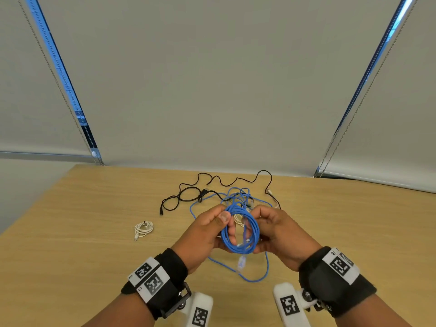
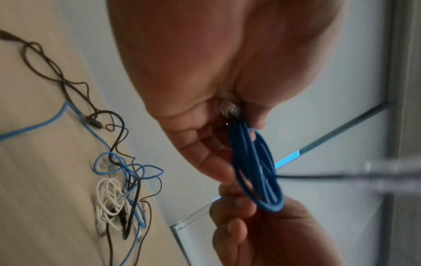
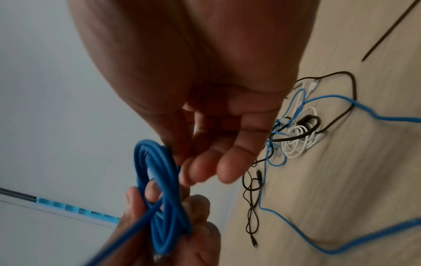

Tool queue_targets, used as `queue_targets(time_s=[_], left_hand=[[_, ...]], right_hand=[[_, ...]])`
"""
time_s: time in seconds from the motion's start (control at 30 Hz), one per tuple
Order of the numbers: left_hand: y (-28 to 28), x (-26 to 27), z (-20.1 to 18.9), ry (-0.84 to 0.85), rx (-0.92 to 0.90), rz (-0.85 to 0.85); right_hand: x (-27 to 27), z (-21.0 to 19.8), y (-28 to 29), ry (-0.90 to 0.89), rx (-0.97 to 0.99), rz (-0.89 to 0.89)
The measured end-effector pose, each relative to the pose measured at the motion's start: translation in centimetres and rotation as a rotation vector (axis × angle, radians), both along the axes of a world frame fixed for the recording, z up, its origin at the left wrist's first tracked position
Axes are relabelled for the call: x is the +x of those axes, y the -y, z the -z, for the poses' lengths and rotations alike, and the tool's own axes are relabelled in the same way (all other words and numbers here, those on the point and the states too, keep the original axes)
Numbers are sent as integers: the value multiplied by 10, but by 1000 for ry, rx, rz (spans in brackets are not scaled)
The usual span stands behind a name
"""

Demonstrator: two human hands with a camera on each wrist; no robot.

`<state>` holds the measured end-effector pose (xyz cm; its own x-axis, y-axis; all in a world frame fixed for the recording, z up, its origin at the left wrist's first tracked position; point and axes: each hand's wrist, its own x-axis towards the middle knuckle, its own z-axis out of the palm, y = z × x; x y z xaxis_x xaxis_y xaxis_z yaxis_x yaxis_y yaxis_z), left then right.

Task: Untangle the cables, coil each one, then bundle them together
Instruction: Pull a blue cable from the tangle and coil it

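Both hands hold a coiled blue cable (image 1: 253, 228) upright above the wooden table (image 1: 94, 208). My left hand (image 1: 221, 226) grips the coil's left side, thumb on top and fingers through the loop. My right hand (image 1: 262, 230) pinches its right side. In the left wrist view the coil (image 2: 255, 162) hangs from the left fingers (image 2: 212, 162); in the right wrist view the coil (image 3: 159, 189) sits beside the right fingers (image 3: 218, 162). A clear plug (image 1: 241, 263) dangles below the coil. More blue cable (image 1: 256, 278) trails on the table.
Behind the hands lies a tangle of blue, black and white cables (image 1: 238, 197), also in the wrist views as a tangle (image 2: 123, 180) and a tangle (image 3: 293, 129). A long black cable (image 1: 212, 182) sprawls toward the far edge. A small coiled white cable (image 1: 143, 228) lies apart on the left.
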<state>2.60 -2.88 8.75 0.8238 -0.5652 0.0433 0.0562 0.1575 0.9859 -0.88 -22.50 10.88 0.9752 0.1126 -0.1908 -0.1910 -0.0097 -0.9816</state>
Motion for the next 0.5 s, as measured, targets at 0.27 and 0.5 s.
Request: queue_targets(time_s=[0.27, 0.5], left_hand=[[12, -2, 7, 206, 247, -268], [21, -8, 10, 108, 196, -301]], right_hand=[[-14, 9, -11, -93, 75, 70], [-19, 26, -24, -120, -2, 31]])
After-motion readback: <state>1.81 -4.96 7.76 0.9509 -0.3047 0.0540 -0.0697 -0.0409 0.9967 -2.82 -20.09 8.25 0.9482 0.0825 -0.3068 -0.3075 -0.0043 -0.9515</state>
